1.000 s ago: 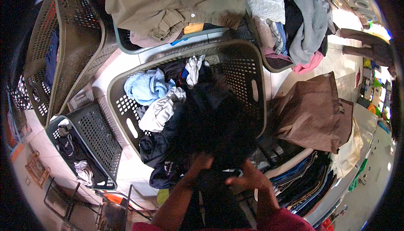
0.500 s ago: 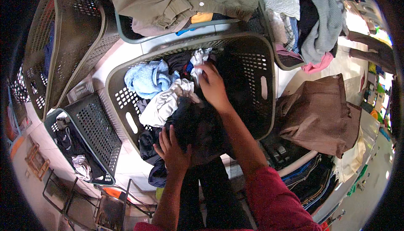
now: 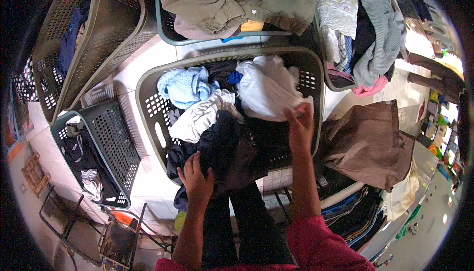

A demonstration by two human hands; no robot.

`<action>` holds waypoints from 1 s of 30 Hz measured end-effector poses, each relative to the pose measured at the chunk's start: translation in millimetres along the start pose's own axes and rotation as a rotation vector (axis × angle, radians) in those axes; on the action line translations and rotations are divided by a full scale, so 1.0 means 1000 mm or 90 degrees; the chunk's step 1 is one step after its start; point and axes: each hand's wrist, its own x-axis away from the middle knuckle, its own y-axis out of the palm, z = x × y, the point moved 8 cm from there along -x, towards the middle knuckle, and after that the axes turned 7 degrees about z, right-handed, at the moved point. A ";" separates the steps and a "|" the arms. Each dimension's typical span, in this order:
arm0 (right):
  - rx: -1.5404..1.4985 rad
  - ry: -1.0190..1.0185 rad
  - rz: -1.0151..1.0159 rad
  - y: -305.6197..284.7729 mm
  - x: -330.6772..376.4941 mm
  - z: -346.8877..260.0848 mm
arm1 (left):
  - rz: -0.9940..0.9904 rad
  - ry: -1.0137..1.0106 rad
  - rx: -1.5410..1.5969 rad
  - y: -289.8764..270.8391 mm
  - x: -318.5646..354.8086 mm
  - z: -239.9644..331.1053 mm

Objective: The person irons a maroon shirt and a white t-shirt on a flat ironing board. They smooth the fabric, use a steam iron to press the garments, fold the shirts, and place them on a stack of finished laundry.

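The nearer right hand (image 3: pixel 299 123), pinched nearly closed, held the corner of a thin white fabric garment (image 3: pixel 265 91) stretching forward-left within the grey-brown perforated plastic basket (image 3: pixel 147 84); the left hand (image 3: pixel 198 181), loosely spread, touched soft black clothing (image 3: pixel 217 135).

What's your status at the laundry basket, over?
Right hand pinching white cloth over the basket. Left hand open, at dark clothes. Light-blue cloth and off-white garment lie nearby; nothing visibly blocking the right hand.
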 end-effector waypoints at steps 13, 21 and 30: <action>0.123 -0.112 0.141 -0.120 0.137 -0.132 | 0.151 -0.020 0.108 0.007 -0.109 -0.024; 0.184 -0.187 0.176 -0.141 0.157 -0.127 | 0.055 0.176 0.299 -0.063 -0.088 0.076; 0.146 -0.172 0.175 -0.094 0.232 -0.150 | -0.038 0.137 0.391 -0.108 0.061 0.080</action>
